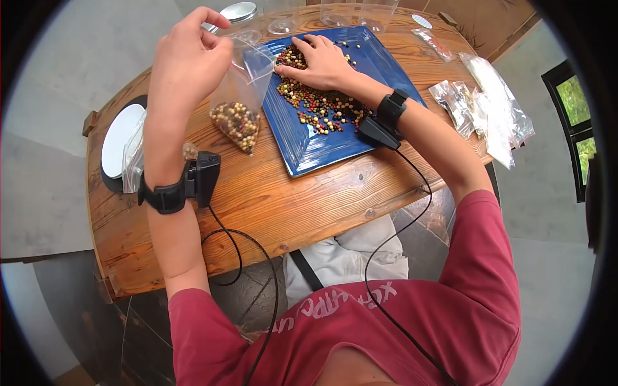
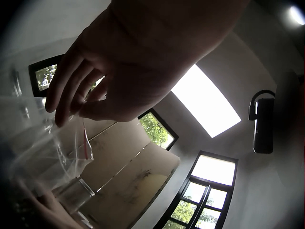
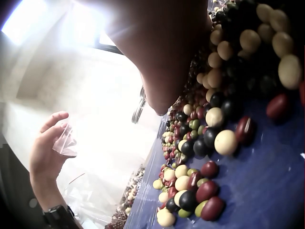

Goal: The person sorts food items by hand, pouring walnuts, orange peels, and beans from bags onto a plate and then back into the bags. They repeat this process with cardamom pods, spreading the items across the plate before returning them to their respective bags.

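My left hand (image 1: 187, 61) pinches the rim of a clear plastic bag (image 1: 239, 96) hanging mouth-up, long axis vertical, while my right hand (image 1: 320, 62) presses flat on mixed coloured beans (image 1: 322, 106).

Overhead head view, close wrist views

head: bright even daylight, soft shadows, fisheye bend and black vignette at rim | left wrist: backlit by ceiling light panel (image 2: 209, 102), hand (image 2: 119, 62) dark, bag blurred | right wrist: blown-out glare upper left, near beans (image 3: 224, 119) soft
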The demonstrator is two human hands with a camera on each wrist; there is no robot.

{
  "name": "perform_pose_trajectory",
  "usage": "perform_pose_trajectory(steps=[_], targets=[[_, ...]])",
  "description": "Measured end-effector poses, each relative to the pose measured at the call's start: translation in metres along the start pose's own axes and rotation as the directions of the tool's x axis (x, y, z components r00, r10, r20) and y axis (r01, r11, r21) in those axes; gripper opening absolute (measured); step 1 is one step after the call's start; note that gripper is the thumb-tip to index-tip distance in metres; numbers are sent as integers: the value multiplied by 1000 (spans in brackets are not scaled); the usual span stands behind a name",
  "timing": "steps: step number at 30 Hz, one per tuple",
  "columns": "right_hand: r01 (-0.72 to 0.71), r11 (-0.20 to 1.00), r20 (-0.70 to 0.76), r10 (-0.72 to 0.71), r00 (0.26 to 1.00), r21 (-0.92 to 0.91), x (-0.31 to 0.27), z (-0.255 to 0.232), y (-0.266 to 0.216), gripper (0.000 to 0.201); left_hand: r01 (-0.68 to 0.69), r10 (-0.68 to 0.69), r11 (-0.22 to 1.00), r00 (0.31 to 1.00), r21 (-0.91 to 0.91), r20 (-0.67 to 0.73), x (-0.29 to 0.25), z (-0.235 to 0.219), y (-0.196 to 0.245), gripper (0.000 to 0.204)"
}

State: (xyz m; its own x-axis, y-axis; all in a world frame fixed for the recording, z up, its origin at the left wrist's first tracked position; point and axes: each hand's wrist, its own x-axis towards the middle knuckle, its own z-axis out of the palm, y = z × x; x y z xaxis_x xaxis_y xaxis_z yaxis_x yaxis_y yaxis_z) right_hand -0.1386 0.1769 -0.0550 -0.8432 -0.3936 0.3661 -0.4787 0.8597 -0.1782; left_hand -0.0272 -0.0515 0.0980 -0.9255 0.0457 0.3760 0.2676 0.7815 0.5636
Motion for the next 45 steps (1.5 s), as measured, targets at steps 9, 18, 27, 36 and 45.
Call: perform_pose_trajectory(steps=[9,18,27,36,45], targets=[[116,993,-56,-116,992,-15,-4,5,-1,59,112,-1,905,966,-411,260,7,18,-5,27],[229,973,22,-230,973,44,-8,0,-5,31,166,-70,866,974,-472,214,6,42,3,29],[234,972,266,-223,938,-10,-4,-18,-12,25,261,-117,784,953,-563,279,4,56,8,32],[-33,919,-176,111,978,392,1,-26,14,45,297,-112,754,937,-586,331,9,80,-5,36],[-269,-195,325,375,868,943,36,-9,-1,32,267,-107,787,947,-555,303,4,98,-4,39]])
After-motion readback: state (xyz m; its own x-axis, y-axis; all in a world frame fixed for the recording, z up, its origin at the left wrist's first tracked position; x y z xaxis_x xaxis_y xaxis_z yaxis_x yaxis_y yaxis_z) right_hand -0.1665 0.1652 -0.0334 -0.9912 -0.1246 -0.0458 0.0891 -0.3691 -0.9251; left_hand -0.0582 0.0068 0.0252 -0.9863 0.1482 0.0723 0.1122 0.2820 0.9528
